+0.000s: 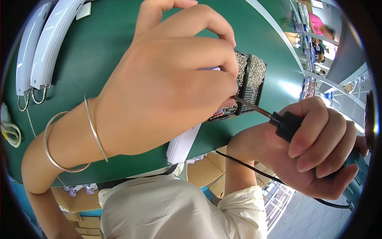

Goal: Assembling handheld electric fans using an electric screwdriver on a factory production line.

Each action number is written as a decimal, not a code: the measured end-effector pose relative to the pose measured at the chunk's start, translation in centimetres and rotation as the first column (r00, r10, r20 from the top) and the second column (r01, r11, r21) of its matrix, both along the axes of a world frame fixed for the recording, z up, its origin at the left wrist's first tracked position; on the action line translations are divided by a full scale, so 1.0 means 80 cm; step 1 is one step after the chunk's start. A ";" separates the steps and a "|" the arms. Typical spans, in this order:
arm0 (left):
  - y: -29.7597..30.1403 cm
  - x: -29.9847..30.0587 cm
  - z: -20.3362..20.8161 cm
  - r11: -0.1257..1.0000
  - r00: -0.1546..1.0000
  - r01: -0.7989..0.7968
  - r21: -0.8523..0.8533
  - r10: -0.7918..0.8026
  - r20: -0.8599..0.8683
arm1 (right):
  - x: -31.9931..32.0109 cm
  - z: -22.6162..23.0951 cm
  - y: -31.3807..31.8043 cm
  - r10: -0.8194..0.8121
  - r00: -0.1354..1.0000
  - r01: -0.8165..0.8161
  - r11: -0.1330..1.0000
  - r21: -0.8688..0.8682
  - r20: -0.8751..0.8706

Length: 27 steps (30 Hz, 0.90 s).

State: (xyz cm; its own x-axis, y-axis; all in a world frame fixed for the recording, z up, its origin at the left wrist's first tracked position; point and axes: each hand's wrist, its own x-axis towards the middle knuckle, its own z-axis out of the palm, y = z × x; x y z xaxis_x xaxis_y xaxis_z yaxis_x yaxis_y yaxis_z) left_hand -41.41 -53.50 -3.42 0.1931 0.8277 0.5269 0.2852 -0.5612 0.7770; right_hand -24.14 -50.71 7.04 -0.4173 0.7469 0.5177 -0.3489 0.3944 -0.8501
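Observation:
My right hand (318,147) is wrapped around an electric screwdriver (287,125) with a black nose and a thin metal bit. The bit slants up and left to the fingertips of my left hand (171,79). There the left thumb and forefinger are pinched together; what they hold is hidden. The other left fingers are curled. Beneath the left hand lies a white elongated housing (182,147), mostly covered by it. Just beyond the fingertips sits a black divided tray (249,75) filled with small silvery screws.
Two white ribbed housings (53,46) with metal hooks lie at the far left of the green table (107,36). A pale coiled cable (15,135) is at the left edge. Open cardboard boxes (205,171) stand below the near edge. A person in pink (315,22) is at the far right.

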 end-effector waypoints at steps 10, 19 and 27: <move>0.000 0.001 -0.025 0.991 0.990 0.081 -0.103 -0.093 -0.110 | 0.013 -0.007 0.009 -0.058 0.984 0.028 0.983 0.181 0.165; 0.002 0.004 -0.044 0.985 0.988 0.077 -0.152 -0.097 -0.124 | -0.006 -0.036 -0.014 -0.602 0.775 0.561 0.796 0.226 0.195; 0.002 0.004 -0.046 0.992 0.989 0.053 -0.116 -0.068 -0.129 | 0.002 -0.029 0.018 -0.224 0.937 0.196 0.972 0.126 0.269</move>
